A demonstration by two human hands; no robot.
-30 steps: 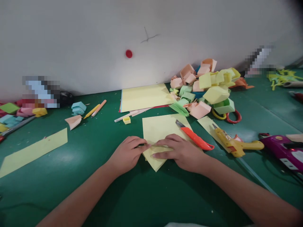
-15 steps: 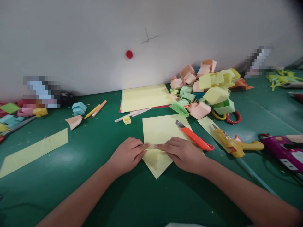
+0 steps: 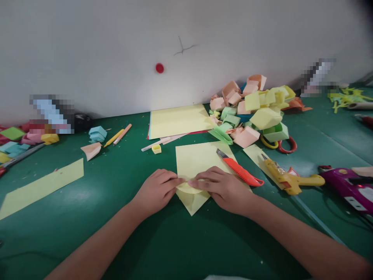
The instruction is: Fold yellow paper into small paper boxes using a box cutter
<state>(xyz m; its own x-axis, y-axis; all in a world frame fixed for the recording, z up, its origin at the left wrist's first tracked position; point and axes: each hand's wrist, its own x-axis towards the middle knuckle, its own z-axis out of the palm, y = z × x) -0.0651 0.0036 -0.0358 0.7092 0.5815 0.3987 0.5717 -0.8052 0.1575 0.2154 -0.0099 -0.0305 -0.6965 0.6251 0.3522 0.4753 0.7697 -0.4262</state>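
A pale yellow sheet of paper lies in front of me with a corner pointing toward me and a fold across its middle. My left hand pinches the fold from the left. From the right, my right hand grips the same fold, its thumb close to the left fingertips. Another yellow sheet lies under or behind the folded one; where one ends is hard to tell. An orange utility knife with its blade out rests just beyond my right hand.
Folded paper boxes are heaped at the back right, above scissors. A yellow glue gun and a purple device lie to the right. Left are a paper strip and pens. A paper stack touches the wall.
The paper between my hands now bulges upward at the fold, and its near corner has drawn slightly away from me. My right fingers have shifted a little. Other things stay put.
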